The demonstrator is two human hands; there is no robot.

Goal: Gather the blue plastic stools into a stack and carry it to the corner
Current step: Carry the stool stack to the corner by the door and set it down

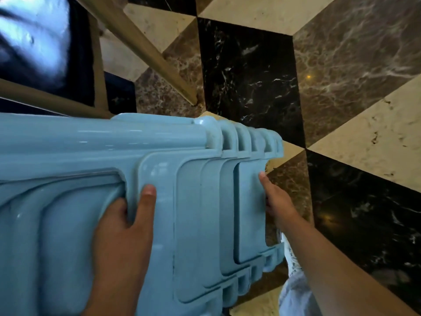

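Note:
A stack of several nested light-blue plastic stools fills the lower left, tipped sideways above the floor with the legs pointing right. My left hand grips the side of the stack, its thumb lying over a leg edge and its fingers tucked into a recess. My right hand holds the stack's leg end, fingers curled behind the last stool and mostly hidden. Both forearms reach in from the bottom edge.
Gold chair legs and a dark glossy seat stand at the upper left, close to the stack. The floor is patterned marble in black, brown and cream. My white shoe and jeans show beneath the right arm.

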